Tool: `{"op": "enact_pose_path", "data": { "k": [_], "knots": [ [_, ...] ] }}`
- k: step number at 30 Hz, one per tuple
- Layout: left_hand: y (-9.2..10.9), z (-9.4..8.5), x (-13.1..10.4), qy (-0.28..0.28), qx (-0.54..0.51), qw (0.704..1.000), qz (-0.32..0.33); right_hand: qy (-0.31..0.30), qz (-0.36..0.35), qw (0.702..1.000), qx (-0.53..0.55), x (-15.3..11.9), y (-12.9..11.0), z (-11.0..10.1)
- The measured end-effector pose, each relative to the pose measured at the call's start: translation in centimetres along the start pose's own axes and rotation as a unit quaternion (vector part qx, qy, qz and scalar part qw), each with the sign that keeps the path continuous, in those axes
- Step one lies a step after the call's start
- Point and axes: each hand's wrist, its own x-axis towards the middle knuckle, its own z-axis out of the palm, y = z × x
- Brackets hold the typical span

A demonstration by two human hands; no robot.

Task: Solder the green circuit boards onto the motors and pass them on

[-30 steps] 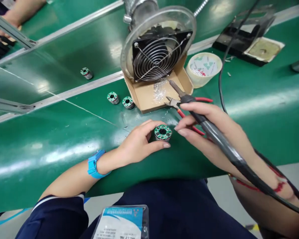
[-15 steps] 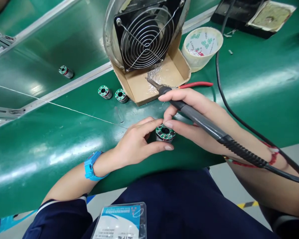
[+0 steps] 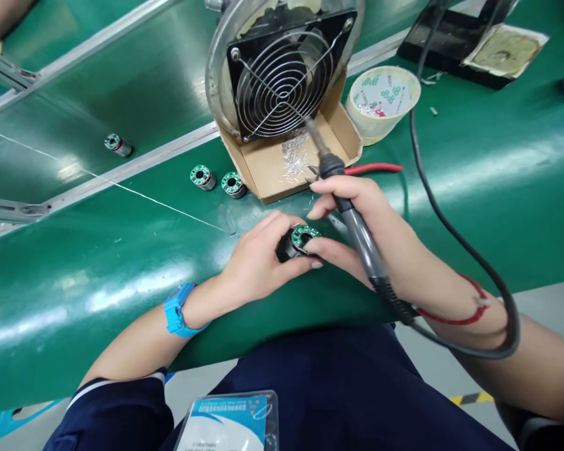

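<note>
In the head view, the left hand (image 3: 258, 257) curls its thumb and fingers around a short silver metal cylinder topped with a green ring-shaped circuit board (image 3: 297, 240), gripping it near the front edge of the glossy green bench (image 3: 122, 294); whether its base touches the surface cannot be told. The right hand (image 3: 380, 232) is closed on a smooth dark-grey soldering iron with a black ribbed cable sleeve (image 3: 363, 241), its blurred tip angled up and away, while the thumb reaches over the board's rim. Beyond them, thin bright metal clippings (image 3: 295, 156) lie scattered in a folded brown cardboard tray (image 3: 256, 164), below a square black fan with concentric wire rings (image 3: 284, 94). Two matching board-topped cylinders (image 3: 203, 177) stand left of the tray; a thick, translucent cream tape roll (image 3: 380, 128) sits at its right, near red-handled cutters (image 3: 376, 168) partly hidden behind the iron.
</note>
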Motion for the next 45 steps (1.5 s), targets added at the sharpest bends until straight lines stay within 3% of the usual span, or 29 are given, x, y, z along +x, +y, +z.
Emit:
{"op": "enact_pose_path", "data": {
  "k": [3,6,9,12,16,20,23,27,31,39,45],
  "knots": [
    [-0.5,0.4,0.2,-0.005,0.047,0.997,-0.063,-0.017,0.012,0.991,-0.13,-0.2,0.3,1.1],
    [-1.5,0.4,0.0,-0.017,-0.01,0.993,-0.114,-0.054,0.012,0.976,-0.208,-0.1,0.8,2.0],
    [-2.6,-0.1,-0.1,0.017,-0.117,0.983,-0.142,-0.071,-0.014,0.981,-0.18,0.2,1.3,2.2],
    [-3.1,-0.6,-0.1,0.049,-0.141,0.981,-0.125,-0.063,-0.036,0.99,-0.121,0.0,1.3,1.7],
    [-2.5,-1.0,-0.1,0.056,-0.081,0.993,-0.07,0.048,0.041,0.996,-0.056,-1.7,0.7,0.6],
    [-1.9,-1.0,-0.3,0.049,-0.064,0.996,-0.05,0.188,0.095,0.978,-0.002,-4.1,0.3,0.1],
    [-2.0,-0.8,-0.4,0.04,-0.068,0.995,-0.057,0.242,0.126,0.961,0.032,-5.1,0.0,0.1],
    [-2.1,-0.6,-0.3,0.035,-0.075,0.994,-0.064,0.244,0.148,0.957,0.05,-5.2,-0.2,0.3],
    [-2.0,-0.4,-0.1,0.033,-0.081,0.994,-0.064,0.256,0.118,0.959,0.038,-5.1,-0.2,0.3],
    [-2.7,0.4,0.3,0.017,-0.099,0.994,-0.039,0.219,0.095,0.971,-0.005,-5.8,-0.3,-0.1],
    [-3.0,0.0,0.4,-0.032,-0.011,0.999,0.01,0.196,0.119,0.973,-0.022,-5.5,-0.2,-0.7]
  ]
}}
